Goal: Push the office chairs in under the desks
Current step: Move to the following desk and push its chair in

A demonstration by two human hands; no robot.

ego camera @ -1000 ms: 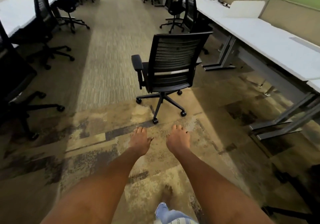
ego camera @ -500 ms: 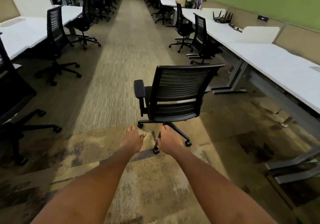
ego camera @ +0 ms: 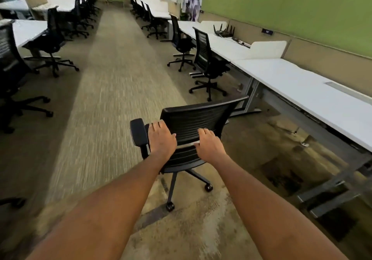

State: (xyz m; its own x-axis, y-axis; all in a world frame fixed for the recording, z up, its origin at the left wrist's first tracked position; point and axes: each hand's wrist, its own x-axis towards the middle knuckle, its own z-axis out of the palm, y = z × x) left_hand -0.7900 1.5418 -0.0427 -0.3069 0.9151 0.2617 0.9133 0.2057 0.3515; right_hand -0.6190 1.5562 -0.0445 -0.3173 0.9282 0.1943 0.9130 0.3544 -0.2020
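Note:
A black mesh-backed office chair [ego camera: 201, 116] on castors stands out in the aisle, its back towards me and its seat facing the long white desk [ego camera: 302, 90] on the right. My left hand [ego camera: 162, 139] lies flat in front of the backrest's left side, next to the armrest [ego camera: 137, 131]. My right hand [ego camera: 209, 145] is level with it over the middle of the backrest. Both hands have their fingers extended and hold nothing. I cannot tell whether they touch the backrest.
Grey desk legs [ego camera: 330, 191] stand on the floor to the right. Two more black chairs [ego camera: 209, 66] sit by the right-hand desks further on, and several others line the left desks [ego camera: 52, 44]. A carpeted aisle [ego camera: 120, 68] runs ahead.
I have stepped closer to the chair and looked up. Both hands rose from low over the floor to the height of the backrest.

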